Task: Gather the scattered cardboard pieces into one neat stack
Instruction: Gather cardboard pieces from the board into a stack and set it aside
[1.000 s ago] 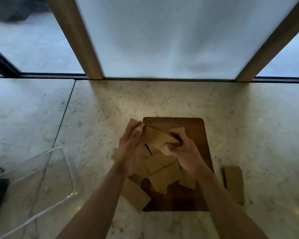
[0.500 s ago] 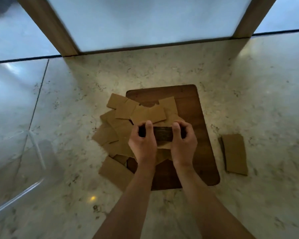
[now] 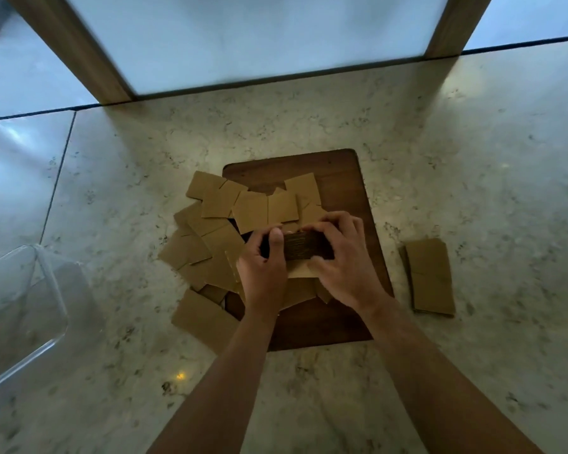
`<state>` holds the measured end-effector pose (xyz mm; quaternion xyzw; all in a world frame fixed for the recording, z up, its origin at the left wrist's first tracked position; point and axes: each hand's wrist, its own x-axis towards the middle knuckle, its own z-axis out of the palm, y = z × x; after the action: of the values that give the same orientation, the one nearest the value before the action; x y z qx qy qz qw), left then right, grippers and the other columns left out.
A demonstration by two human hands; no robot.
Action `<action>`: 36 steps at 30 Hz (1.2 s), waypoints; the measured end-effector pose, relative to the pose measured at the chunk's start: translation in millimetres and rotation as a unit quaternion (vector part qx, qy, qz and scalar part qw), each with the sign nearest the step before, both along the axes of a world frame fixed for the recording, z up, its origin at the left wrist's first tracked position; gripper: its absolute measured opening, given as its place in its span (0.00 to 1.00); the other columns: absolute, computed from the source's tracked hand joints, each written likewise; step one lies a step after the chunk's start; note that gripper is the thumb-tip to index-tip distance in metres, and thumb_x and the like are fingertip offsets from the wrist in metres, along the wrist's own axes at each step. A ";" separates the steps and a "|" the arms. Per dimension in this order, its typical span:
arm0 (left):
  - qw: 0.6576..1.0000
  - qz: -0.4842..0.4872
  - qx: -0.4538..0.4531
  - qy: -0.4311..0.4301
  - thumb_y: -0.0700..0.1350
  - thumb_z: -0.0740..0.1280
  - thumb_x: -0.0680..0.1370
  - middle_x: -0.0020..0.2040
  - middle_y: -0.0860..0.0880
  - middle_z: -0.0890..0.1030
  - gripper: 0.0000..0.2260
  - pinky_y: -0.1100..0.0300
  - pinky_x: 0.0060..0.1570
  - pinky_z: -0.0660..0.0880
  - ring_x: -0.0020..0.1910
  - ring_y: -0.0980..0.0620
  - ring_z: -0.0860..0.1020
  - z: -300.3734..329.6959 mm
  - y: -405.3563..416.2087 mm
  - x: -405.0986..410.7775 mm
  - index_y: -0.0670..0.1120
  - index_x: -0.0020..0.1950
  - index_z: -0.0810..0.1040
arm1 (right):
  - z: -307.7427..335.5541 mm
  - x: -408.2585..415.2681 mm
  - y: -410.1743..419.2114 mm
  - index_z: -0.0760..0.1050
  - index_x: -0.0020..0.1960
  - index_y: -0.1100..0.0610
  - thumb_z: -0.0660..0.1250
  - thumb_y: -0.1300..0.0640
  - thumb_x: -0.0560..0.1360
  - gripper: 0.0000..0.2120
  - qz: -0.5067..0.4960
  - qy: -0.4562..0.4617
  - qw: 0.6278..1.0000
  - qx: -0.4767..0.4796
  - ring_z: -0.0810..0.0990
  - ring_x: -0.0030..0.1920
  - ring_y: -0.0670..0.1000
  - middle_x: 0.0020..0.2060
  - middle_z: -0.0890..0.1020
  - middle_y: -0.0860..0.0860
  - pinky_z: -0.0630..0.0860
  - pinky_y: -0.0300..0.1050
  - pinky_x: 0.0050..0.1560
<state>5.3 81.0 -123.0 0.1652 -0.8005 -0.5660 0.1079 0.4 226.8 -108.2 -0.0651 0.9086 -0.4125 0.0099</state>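
Note:
Several brown cardboard pieces lie scattered and overlapping across the left half of a dark wooden board and onto the marble floor beside it. My left hand and my right hand together clamp a small stack of cardboard pieces held on edge, its dark layered side facing me, just above the board's middle. Each hand grips one end of the stack. A larger piece lies at the board's near left corner.
Two stacked cardboard pieces lie apart on the floor right of the board. A clear plastic bin stands at the left. A frosted glass wall with wooden frame posts closes the far side.
A second ago both hands held loose pieces high over the board. They since squared them into an on-edge stack held low, and the view tilted down.

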 end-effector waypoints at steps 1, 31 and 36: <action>1.000 0.001 -0.004 0.004 0.48 0.64 0.84 0.44 0.57 0.82 0.08 0.75 0.36 0.74 0.43 0.70 0.80 -0.2 0.5 0.0 0.50 0.56 0.82 | 5.1 -0.8 5.9 0.74 0.65 0.51 0.62 0.42 0.69 0.27 0.042 0.027 0.995 0.081 0.65 0.66 0.51 0.62 0.72 0.48 0.68 0.49 0.68; 0.884 -0.067 0.244 -0.394 0.63 0.51 0.85 0.74 0.41 0.75 0.32 0.43 0.75 0.66 0.73 0.41 0.72 81.1 177.7 14.4 0.42 0.80 0.66 | 38.3 48.8 155.7 0.80 0.50 0.55 0.66 0.45 0.73 0.15 -0.391 -0.298 0.841 -0.225 0.83 0.46 0.55 0.46 0.84 0.55 0.82 0.54 0.49; 0.870 -0.071 0.275 -0.403 0.64 0.52 0.84 0.78 0.41 0.69 0.34 0.42 0.77 0.64 0.76 0.41 0.68 79.8 185.8 2.2 0.43 0.82 0.62 | 40.6 48.0 156.2 0.78 0.38 0.53 0.61 0.43 0.75 0.16 -0.383 -0.268 0.871 -0.152 0.78 0.37 0.50 0.35 0.81 0.50 0.68 0.44 0.33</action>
<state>7.5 266.9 -43.3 0.3448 -0.5958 -0.6537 -0.3143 48.4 383.0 -67.6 0.4008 0.7506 -0.5184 0.0846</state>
